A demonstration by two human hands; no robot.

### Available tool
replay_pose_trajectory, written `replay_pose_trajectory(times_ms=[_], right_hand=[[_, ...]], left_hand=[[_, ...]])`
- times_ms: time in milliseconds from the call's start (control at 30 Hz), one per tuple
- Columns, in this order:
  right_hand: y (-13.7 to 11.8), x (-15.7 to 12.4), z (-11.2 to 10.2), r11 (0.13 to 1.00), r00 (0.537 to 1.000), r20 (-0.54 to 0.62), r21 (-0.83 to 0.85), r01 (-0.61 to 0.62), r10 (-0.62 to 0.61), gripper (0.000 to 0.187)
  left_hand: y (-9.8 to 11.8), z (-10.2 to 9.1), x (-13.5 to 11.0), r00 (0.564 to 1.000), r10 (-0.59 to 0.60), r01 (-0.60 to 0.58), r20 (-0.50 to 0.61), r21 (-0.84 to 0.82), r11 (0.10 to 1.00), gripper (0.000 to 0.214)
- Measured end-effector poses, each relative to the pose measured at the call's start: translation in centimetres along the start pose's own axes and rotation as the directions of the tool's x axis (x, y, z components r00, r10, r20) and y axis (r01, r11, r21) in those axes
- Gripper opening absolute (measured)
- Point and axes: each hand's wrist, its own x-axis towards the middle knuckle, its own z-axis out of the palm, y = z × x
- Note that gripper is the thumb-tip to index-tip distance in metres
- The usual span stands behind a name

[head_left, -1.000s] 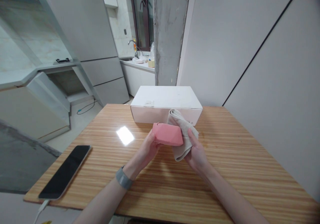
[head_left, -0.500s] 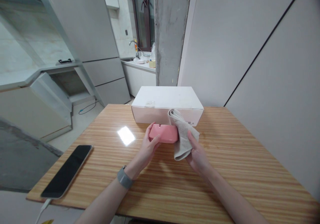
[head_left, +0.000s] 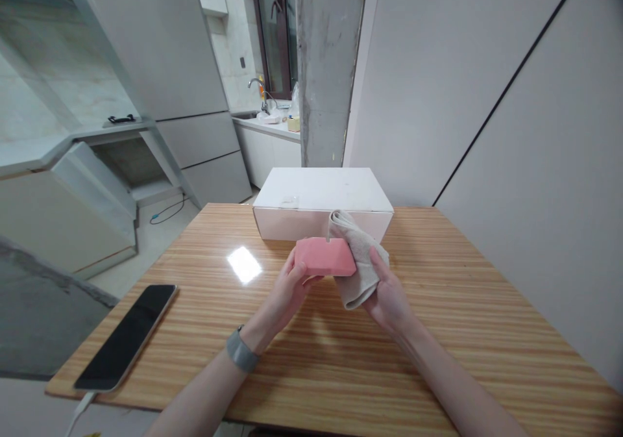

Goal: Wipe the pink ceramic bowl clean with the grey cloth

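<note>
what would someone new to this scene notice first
Probably the pink object, bright against the pale room, held in the left hand near mid-picture, its right end overlapping the grey cloth in the right hand. Next, the big white box behind them on the table, then the dark phone at the table's near left corner.

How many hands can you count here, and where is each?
2: the left hand grips the pink notched object by its left end; the right hand holds the folded grey cloth at that object's right end, both above the wooden table. No others show.
</note>
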Motion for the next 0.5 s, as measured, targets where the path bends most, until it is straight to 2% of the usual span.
replay_pose_trajectory(times_ms=[100, 200, 367, 433, 500], right_hand=[[0.09, -0.07, 0.0, 1.0, 0.999, 0.036, -0.012, -0.005, 0.005, 0.037], [0.06, -0.21, 0.07, 1.0, 0.998, 0.063, -0.018, -0.01, 0.011, 0.04], [0.25, -0.62, 0.38, 0.997, 0.997, 0.056, -0.053, -0.047, 0.05, 0.049], [0.42, -0.65, 0.46, 0.996, 0.998, 0.032, -0.067, -0.054, 0.056, 0.051], [0.5, -0.53, 0.46, 0.997, 0.999, 0.007, -0.061, -0.038, 0.038, 0.05]], left_hand=[[0.17, 0.01, 0.02, 1.0, -0.02, 0.02, 0.002, -0.021, 1.0, 0.058], [0.19, -0.12, 0.2, 0.993, 0.04, -0.037, -0.109, 0.032, 0.999, 0.067], [-0.27, -0.68, 0.45, 0.953, 0.122, -0.055, -0.278, 0.235, 0.971, 0.077], [-0.4, -0.75, 0.44, 0.948, 0.131, -0.05, -0.291, 0.27, 0.961, 0.082], [-0.36, -0.64, 0.36, 0.953, 0.104, -0.038, -0.285, 0.23, 0.973, 0.083]])
